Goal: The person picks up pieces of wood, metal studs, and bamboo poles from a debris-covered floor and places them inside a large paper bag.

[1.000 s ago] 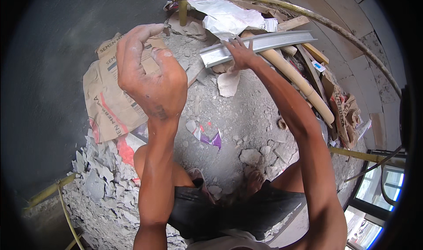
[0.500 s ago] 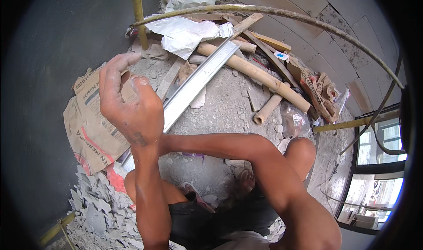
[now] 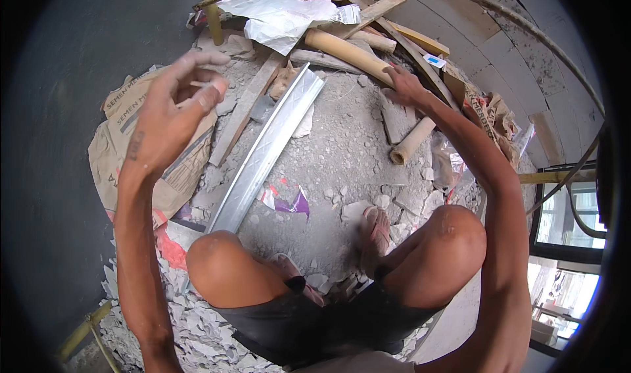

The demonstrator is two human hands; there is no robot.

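Observation:
My left hand (image 3: 177, 103) is raised over the brown paper sacks (image 3: 112, 146) on the left. Its fingers are curved, with a gap between thumb and forefinger, and I see nothing held. My right hand (image 3: 406, 89) is stretched out to the far right, over a thick bamboo pole (image 3: 348, 54). Its fingers are apart on either side of the pole, and the hand and forearm hide part of it. Between my arms, a silver metal channel (image 3: 266, 149) lies slanted on the rubble, its near end behind my left knee.
White plastic sheeting (image 3: 282, 18) and wood strips (image 3: 246, 110) lie at the back. A short bamboo piece (image 3: 412, 141) rests near my right forearm. A crumpled paper sack (image 3: 490, 120) lies at right. Broken plaster (image 3: 204, 333) covers the near left, beside a dark wall (image 3: 59, 143).
My right arm has swung from crossing behind my left wrist out to the far right, over the bamboo pole. My left hand has shifted slightly left. The metal channel now shows more fully.

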